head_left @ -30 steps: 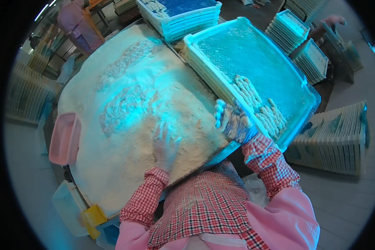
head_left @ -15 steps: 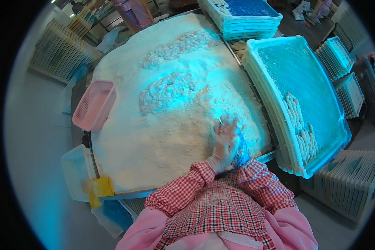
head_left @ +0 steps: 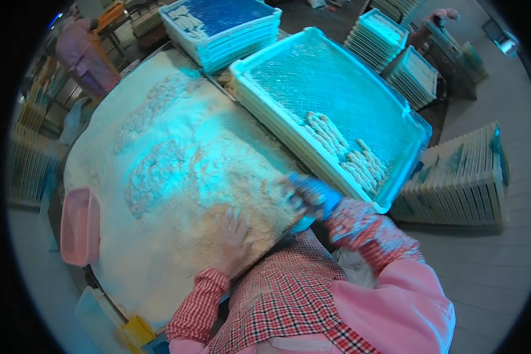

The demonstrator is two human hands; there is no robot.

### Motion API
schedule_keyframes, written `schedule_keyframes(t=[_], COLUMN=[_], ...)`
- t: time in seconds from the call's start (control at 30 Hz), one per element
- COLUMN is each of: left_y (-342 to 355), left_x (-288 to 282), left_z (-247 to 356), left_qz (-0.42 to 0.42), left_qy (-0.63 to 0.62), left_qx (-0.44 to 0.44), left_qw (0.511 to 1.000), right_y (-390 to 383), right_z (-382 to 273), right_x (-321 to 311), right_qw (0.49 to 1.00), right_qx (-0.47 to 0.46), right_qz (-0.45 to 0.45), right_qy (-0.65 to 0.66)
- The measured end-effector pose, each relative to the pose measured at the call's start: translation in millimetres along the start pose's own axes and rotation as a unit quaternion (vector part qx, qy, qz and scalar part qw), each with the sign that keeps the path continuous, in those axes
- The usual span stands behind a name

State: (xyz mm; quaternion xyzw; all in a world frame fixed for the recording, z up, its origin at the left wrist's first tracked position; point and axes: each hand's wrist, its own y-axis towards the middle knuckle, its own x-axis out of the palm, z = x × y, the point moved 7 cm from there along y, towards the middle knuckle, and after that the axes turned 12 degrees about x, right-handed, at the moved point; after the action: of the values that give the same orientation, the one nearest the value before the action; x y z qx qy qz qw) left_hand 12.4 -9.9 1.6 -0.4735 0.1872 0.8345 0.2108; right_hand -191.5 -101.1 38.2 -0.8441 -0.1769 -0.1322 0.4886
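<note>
A wide table is covered with pale powder (head_left: 112,248), coarser and browner near my body, with lumpy pale heaps (head_left: 153,174) partly coated in it. My left hand (head_left: 233,239) rests on the powder near the front edge, fingers spread. My right hand (head_left: 312,197), in a blue glove, is over the powder's right edge beside a stack of pale plastic trays (head_left: 342,76); motion smears its fingers, so what they hold, if anything, is unclear. Rows of coated, finger-like pieces (head_left: 327,135) lie on the top tray.
A pink basket (head_left: 79,227) sits at the left edge, a yellow object (head_left: 138,330) at the lower left. More trays stand behind (head_left: 221,44) and at the right (head_left: 454,183). Co-workers in pink (head_left: 82,53) (head_left: 430,26) are farther back.
Half a second ago my hands were together over the powder; now they are apart, the left lower on the left, the right toward the trays. The view has swung round.
</note>
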Motion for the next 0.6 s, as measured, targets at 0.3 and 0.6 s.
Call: schedule_keyframes(t=[0.3, 0.6], left_y=[-101, -101], left_x=[-12, -9], left_z=[-91, -117], left_qz=[0.054, 0.263], left_qy=[0.264, 0.039], left_qx=[-0.213, -0.327], left_qw=[0.939, 0.907], right_y=[-110, -119], right_z=[-91, -88], right_x=[-287, -283], right_qw=[0.929, 0.934], right_qx=[-0.137, -0.071], right_qz=[0.316, 0.296], right_qy=[-0.133, -0.187])
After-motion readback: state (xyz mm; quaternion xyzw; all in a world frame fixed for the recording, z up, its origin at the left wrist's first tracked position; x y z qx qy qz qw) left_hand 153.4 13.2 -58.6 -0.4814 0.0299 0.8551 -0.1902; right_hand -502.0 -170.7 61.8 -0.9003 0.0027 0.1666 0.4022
